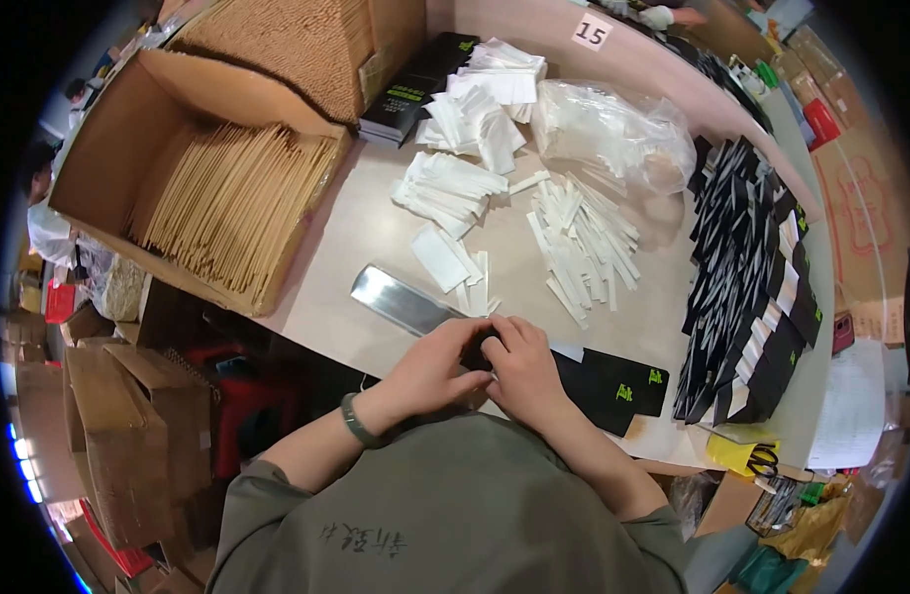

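Observation:
Close in front of my body, both hands meet over the table's near edge. My left hand curves its fingers around the dark left end of a flat black packaging sleeve, the thumb pointing toward the other hand. My right hand has its fingers bent down on the same black packaging sleeve, which sticks out to the right with green print on it. A white strip shows at its upper edge. Just beyond my left hand lies a shiny metal plate. My fingers hide the sleeve's left end.
Small white packets lie in heaps beyond my hands, beside loose white strips and a clear plastic bag. Black sleeves are piled at right. A cardboard box of thin wooden sticks stands at left. Yellow-handled scissors lie lower right.

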`<state>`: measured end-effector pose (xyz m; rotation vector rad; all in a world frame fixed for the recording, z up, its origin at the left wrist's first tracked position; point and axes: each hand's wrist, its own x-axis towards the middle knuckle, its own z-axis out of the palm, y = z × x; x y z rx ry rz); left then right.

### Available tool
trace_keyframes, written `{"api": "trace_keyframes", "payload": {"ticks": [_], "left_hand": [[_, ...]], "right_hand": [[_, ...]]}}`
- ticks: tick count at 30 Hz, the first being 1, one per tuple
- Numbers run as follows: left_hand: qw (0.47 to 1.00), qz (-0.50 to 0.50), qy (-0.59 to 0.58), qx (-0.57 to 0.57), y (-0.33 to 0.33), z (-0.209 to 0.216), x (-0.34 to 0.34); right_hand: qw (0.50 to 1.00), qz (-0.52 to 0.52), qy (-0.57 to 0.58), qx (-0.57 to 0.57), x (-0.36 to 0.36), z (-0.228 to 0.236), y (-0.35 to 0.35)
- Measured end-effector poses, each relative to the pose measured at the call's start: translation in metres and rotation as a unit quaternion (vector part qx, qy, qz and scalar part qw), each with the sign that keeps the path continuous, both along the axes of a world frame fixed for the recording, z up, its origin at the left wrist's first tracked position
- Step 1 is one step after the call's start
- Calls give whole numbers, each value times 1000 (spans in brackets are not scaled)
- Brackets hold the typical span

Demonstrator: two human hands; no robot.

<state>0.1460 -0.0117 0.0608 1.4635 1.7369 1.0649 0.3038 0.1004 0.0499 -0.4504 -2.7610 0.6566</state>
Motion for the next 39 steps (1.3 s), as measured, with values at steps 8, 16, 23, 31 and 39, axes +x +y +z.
{"api": "trace_keyframes", "payload": {"ticks": [8, 16, 23, 31, 39], "left_hand": [[943, -43, 328, 23, -7, 16, -60], [971, -51, -162, -171, -24, 1, -21], [961, -190, -172, -109, 3, -1, 7], [977, 29, 178, -114, -20, 7, -17], [951, -168, 234, -115, 0, 22, -21]], "right_hand": [[987, 143, 5, 68, -2, 83, 31], [991, -27, -94, 93, 77, 79, 112], [997, 53, -23, 60, 39, 21, 41], [970, -185, -144, -62, 22, 11, 9], [967, -203, -50, -147, 15, -16, -8]]}}
